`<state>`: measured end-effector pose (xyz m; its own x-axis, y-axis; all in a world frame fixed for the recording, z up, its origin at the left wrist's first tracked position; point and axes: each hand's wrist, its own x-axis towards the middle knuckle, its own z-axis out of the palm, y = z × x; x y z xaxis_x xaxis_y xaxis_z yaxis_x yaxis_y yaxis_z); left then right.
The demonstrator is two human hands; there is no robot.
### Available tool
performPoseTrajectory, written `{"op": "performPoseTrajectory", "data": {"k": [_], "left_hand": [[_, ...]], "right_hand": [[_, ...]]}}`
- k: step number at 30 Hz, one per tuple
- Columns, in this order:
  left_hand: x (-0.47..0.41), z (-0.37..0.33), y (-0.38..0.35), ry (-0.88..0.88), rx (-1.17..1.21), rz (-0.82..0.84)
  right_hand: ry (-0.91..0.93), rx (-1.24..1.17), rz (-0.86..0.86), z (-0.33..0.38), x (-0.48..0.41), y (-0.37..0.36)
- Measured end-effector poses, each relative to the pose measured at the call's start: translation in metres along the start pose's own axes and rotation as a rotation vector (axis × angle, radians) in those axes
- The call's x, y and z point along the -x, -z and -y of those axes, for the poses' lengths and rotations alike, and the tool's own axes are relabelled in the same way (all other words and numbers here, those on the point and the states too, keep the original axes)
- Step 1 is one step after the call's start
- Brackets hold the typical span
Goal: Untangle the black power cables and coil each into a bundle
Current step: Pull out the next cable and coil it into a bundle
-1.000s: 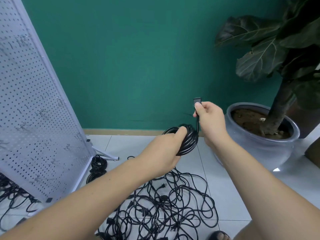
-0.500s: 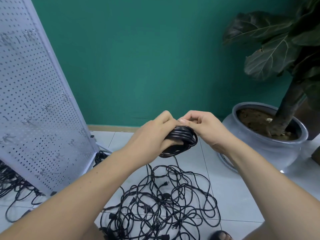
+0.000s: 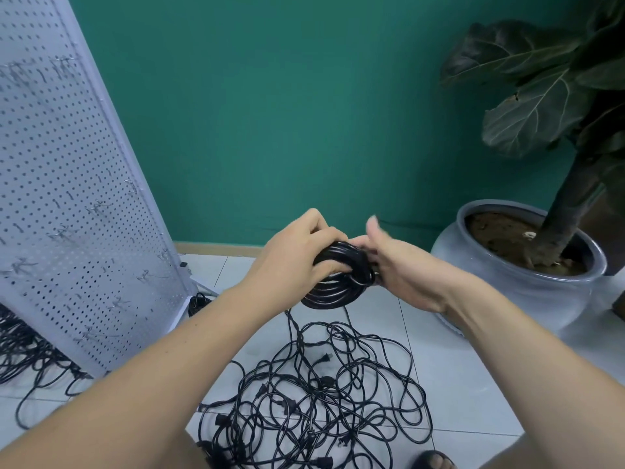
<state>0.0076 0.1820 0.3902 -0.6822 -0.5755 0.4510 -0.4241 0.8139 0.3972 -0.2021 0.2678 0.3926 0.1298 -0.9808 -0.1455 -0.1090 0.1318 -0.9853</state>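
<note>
The left hand [image 3: 297, 262] grips the coil [image 3: 338, 286]; the right hand [image 3: 409, 269] beside the coil is blurred, hold unclear; slackening could spill loops onto the tangle [image 3: 314, 394] below the coil.

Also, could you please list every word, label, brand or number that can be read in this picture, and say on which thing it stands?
None: no readable text appears anywhere in this view.
The coiled cable, the cable pile, the pegboard and the plant pot show no print.
The plugs are too small to show any marking.
</note>
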Motion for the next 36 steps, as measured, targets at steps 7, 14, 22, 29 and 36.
{"op": "performPoseTrajectory", "data": {"k": [7,14,22,29,36], "left_hand": [[-0.003,0.009,-0.008,0.090,0.070,-0.002],[0.002,0.007,-0.008,0.296,0.336,0.221],[0.004,0.004,-0.015,0.307,0.289,0.254],[-0.004,0.004,-0.007,0.250,0.231,0.301],[-0.002,0.006,-0.005,0.212,0.203,0.389]], "right_hand": [[0.005,0.366,-0.189,-0.008,-0.009,-0.010],[-0.035,0.450,-0.419,-0.013,-0.010,-0.008],[-0.049,0.507,-0.389,-0.011,-0.010,-0.019],[-0.109,0.581,-0.364,-0.004,-0.013,-0.020],[-0.200,0.593,-0.241,-0.005,-0.014,-0.018]]}}
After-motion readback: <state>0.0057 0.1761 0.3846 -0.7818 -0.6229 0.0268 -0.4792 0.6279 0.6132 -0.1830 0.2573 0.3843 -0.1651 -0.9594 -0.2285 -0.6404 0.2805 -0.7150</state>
